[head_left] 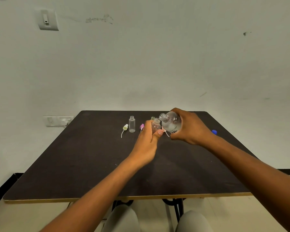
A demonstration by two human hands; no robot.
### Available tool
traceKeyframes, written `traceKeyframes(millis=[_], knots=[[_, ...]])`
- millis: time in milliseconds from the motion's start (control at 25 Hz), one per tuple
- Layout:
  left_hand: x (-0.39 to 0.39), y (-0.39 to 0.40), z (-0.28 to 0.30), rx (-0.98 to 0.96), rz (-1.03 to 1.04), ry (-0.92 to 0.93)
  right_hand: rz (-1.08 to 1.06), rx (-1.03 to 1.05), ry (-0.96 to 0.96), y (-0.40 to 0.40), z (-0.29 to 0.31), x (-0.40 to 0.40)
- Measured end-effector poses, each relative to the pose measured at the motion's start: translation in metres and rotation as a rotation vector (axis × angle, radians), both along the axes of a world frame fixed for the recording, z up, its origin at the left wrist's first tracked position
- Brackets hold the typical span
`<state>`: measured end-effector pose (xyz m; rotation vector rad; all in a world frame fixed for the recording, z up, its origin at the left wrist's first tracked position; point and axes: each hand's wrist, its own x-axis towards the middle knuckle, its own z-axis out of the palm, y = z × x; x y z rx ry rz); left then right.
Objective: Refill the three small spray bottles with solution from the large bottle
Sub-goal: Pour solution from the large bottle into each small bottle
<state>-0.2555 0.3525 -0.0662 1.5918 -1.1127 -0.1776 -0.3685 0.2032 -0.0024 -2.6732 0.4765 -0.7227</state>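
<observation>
The person is sitting at a dark table set against a pale wall, with both bare forearms reaching forward over it.

The right hand is grasping the large bottle, fingers and thumb wrapping around its clear body. The bottle is tilting to the left with its open, threaded neck pointing toward the small bottle beside it, and a cloudy liquid is sitting in its lower part. A label with dark letters is showing near its base.

The left hand is holding a small pinkish bottle above the table, with the thumb pressing across its front and the fingers curling behind it. Its open mouth is sitting just beside and slightly below the large bottle's neck; whether liquid is flowing between them cannot be told.

A 2nd small bottle, clear and uncapped, is standing upright on the table to the left of the hands. Behind the pinkish bottle, the greenish neck of a 3rd small bottle is peeking out, mostly hidden.

A pale yellow spray top with its thin tube is lying on the table just left of the clear bottle. A purple spray top is lying between the clear bottle and the left hand. A pink tube is showing under the large bottle. A blue cap is resting on the table, right of the right wrist.
</observation>
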Motion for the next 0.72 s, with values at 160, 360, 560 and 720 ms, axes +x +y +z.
traceKeyframes(millis=[160,360,560,720], knots=[[0.002,-0.001,-0.002,0.004,0.010,-0.005,0.000,-0.036,0.019,-0.002,0.001,0.003],[0.004,0.000,-0.003,0.014,0.032,0.001,-0.008,-0.064,0.035,-0.004,0.004,0.002],[0.002,0.001,-0.002,0.033,0.023,0.015,-0.002,-0.128,0.063,-0.002,0.008,0.000],[0.002,0.001,-0.003,0.029,0.029,0.017,-0.020,-0.204,0.105,-0.001,0.014,0.000]])
